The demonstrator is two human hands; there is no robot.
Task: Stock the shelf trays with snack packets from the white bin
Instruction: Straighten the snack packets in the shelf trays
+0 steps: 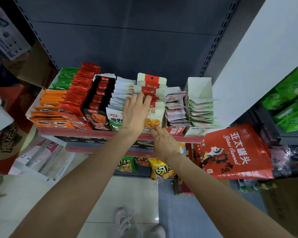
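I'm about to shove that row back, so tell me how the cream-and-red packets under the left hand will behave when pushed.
The cream-and-red packets stand on edge in a loose row, so they will probably lean or fan over rather than slide as a block. They look thin and flat, likely light and bendy. The left hand lies across their tops and the right hand touches the front packet, which should steady them.
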